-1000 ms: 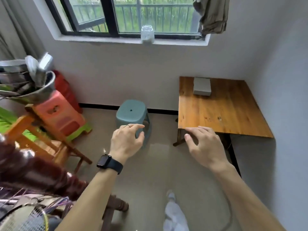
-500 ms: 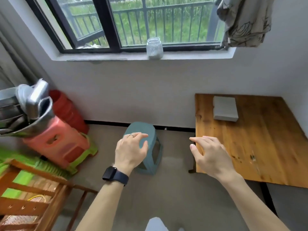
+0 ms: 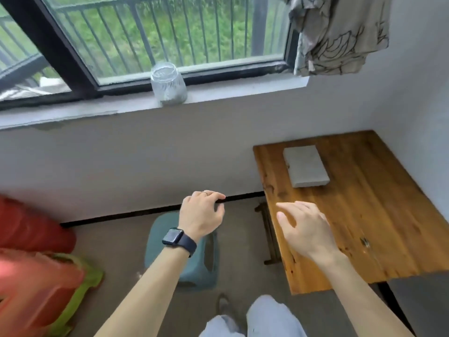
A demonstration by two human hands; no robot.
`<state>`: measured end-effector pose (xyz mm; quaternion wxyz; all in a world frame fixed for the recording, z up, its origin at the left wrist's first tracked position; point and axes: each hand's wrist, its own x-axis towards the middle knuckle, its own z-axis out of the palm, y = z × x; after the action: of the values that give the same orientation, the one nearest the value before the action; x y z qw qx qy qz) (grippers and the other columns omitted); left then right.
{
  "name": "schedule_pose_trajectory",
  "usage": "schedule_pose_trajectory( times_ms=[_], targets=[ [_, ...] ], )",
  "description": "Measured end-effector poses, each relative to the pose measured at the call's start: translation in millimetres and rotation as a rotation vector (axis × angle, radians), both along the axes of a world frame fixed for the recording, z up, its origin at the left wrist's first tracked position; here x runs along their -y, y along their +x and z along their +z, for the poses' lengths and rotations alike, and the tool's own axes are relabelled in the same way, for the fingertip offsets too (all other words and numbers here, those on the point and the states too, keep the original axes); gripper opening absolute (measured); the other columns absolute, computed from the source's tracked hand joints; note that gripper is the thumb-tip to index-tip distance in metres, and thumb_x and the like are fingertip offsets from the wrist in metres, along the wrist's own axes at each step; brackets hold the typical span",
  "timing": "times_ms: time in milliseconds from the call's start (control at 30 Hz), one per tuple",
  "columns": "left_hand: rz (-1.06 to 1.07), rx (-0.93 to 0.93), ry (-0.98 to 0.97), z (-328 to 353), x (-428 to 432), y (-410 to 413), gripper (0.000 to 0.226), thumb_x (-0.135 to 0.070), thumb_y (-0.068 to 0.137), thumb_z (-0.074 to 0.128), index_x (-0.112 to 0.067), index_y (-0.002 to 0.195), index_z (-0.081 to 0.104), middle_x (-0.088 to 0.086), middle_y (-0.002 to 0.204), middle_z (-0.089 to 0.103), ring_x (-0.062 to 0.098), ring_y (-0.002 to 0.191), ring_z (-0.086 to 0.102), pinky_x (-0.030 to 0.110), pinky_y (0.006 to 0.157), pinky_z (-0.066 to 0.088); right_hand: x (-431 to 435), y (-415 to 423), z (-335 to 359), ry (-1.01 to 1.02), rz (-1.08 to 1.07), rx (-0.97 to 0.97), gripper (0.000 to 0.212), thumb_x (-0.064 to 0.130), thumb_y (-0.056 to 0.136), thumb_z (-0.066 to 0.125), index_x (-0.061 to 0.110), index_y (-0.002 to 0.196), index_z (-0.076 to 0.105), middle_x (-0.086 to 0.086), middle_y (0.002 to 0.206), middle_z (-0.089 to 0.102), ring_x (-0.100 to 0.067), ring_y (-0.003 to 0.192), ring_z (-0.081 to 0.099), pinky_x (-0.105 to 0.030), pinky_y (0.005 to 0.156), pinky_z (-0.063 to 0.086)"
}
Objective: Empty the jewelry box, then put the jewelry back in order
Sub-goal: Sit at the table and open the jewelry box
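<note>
A flat grey jewelry box [image 3: 305,165] lies closed on the wooden table [image 3: 359,215] near the wall, at the right. My right hand [image 3: 306,227] hovers over the table's near left edge, fingers relaxed and spread, holding nothing, well short of the box. My left hand [image 3: 202,212], with a ring and a dark watch on the wrist, hangs in the air above a teal stool, fingers loosely bent and empty. No jewelry is in sight.
A teal plastic stool [image 3: 184,254] stands on the floor left of the table. Red and green plastic stools [image 3: 36,283] sit at the far left. A glass jar [image 3: 168,83] is on the windowsill, and cloth [image 3: 337,37] hangs above the table.
The view has moved closer to the table and window. Both hands have risen and shifted toward the table, the right one now over its edge. The box has not moved.
</note>
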<state>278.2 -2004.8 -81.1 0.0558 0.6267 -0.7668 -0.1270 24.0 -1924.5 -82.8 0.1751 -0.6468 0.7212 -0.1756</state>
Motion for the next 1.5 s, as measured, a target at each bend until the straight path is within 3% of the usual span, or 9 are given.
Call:
schedule_pose_trajectory(
  times_ms=[167,333,767,1200,1367,1500],
  targets=[
    [-0.208,0.033,0.104,-22.5,64.5,-46.7,0.033,-0.038,0.095,0.048,-0.038,0.123,0.065,-0.013,0.131,0.063,0.019,0.120,0.056,0.034,0.097,0.044,24.4,-21.6,-19.6,0.047,-0.188,0.025,0.034,0.043,0.099,0.048,0.035,0.127,0.065,0.015,0.129,0.064,-0.013,0.130,0.048,-0.038,0.106,0.041],
    [-0.404,0.037,0.129,-41.7,119.5,-113.1,0.033,-0.036,0.096,0.046,-0.038,0.122,0.066,-0.016,0.128,0.065,0.019,0.118,0.058,0.036,0.096,0.047,47.9,-60.5,-41.5,0.103,-0.353,0.081,0.034,0.043,0.100,0.046,0.035,0.129,0.063,0.017,0.130,0.062,-0.010,0.130,0.045,-0.029,0.103,0.042],
    [-0.791,0.128,0.151,-67.8,215.7,-251.9,0.034,-0.030,0.098,0.046,-0.037,0.124,0.066,-0.013,0.128,0.066,0.016,0.115,0.061,0.031,0.089,0.051,99.6,-130.9,-63.8,0.182,-0.644,0.080,0.039,0.045,0.101,0.043,0.033,0.135,0.060,0.014,0.135,0.062,-0.013,0.131,0.046,-0.034,0.104,0.045],
    [-1.164,0.248,0.221,-150.8,300.0,-318.4,0.035,-0.037,0.101,0.043,-0.039,0.132,0.059,-0.011,0.135,0.060,0.018,0.122,0.054,0.033,0.102,0.044,154.8,-97.6,-130.6,0.176,-1.032,0.121,0.035,0.039,0.098,0.051,0.028,0.127,0.067,0.010,0.123,0.069,-0.015,0.119,0.057,-0.032,0.097,0.050],
    [-1.195,0.175,0.200,-178.8,320.6,-327.1,0.031,-0.036,0.100,0.047,-0.038,0.128,0.061,-0.012,0.131,0.064,0.019,0.116,0.058,0.035,0.094,0.049,166.9,-78.0,-178.0,0.131,-1.152,0.162,0.028,0.031,0.094,0.059,0.025,0.118,0.072,0.007,0.112,0.073,-0.018,0.105,0.064,-0.033,0.087,0.054],
    [-1.219,0.092,0.145,-207.9,336.7,-338.4,0.031,-0.031,0.097,0.052,-0.033,0.127,0.062,-0.006,0.125,0.067,0.024,0.112,0.062,0.039,0.083,0.057,175.1,-80.3,-220.1,0.102,-1.148,0.145,0.028,0.030,0.094,0.059,0.024,0.117,0.073,0.007,0.112,0.073,-0.018,0.105,0.063,-0.033,0.089,0.053]
  ],
)
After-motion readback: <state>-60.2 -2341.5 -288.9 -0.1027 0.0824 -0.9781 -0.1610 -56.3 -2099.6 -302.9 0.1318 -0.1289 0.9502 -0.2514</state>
